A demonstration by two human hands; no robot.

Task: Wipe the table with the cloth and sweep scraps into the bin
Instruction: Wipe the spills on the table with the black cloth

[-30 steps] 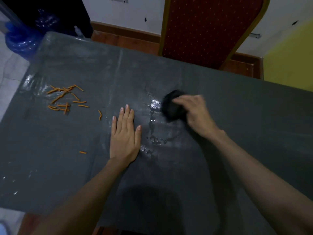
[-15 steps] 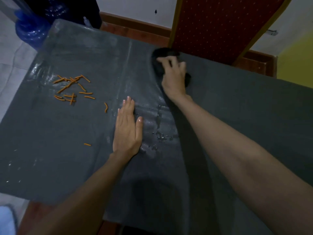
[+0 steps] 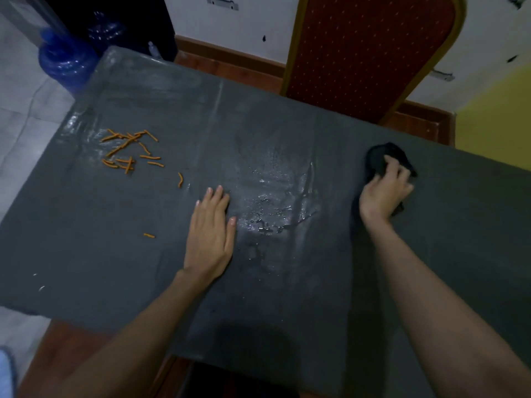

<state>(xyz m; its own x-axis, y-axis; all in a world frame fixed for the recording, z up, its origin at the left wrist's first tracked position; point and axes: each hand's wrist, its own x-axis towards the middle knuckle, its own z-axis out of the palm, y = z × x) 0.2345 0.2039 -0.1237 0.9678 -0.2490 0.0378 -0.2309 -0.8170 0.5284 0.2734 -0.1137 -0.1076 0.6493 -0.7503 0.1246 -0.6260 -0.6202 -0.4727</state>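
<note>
The grey table (image 3: pixel 287 297) carries a wet, glistening patch (image 3: pixel 270 196) at its middle. Just left of that patch the left hand (image 3: pixel 211 234) lies flat, palm down, fingers straight and together. Well right of the patch, near the table's far edge, the right hand (image 3: pixel 383 193) presses down on a bunched black cloth (image 3: pixel 382 156), fingers curled into it. Far left of the patch lies a cluster of orange scraps (image 3: pixel 129 150), with single pieces nearer the left hand. A red chair (image 3: pixel 365 53) stands behind the table.
</note>
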